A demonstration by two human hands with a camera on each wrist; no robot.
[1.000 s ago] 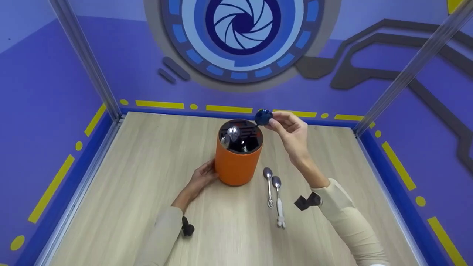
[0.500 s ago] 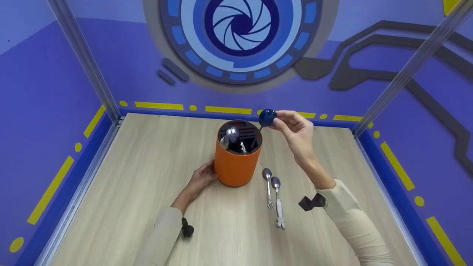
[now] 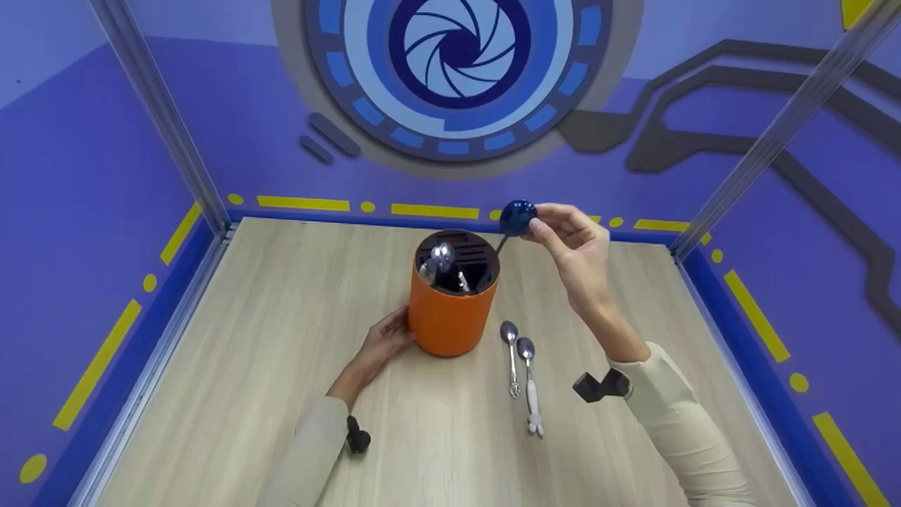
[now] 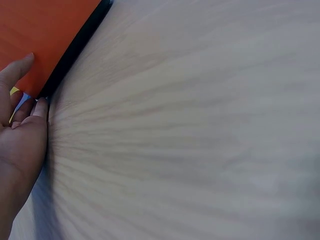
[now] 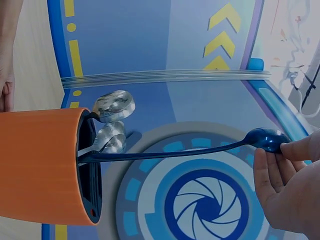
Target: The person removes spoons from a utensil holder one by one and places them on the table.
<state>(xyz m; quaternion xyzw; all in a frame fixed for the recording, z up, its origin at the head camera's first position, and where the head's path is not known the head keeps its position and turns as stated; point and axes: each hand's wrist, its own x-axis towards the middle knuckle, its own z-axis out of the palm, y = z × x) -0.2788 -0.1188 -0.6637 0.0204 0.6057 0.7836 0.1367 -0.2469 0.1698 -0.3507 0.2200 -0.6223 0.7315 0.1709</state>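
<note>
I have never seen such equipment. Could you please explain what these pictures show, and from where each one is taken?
There is no machine here: a person works bare-handed. The head view looks forward and down from the person's head; each wrist view is taken from that wrist. On the table stands an orange container, with shiny utensils sticking out of its top. Near it lie a silver spoon and a white-handled spoon. The left hand touches the container's lower side. The right hand pinches a dark blue spoon by its bowl; its handle reaches down to the container's opening.
</note>
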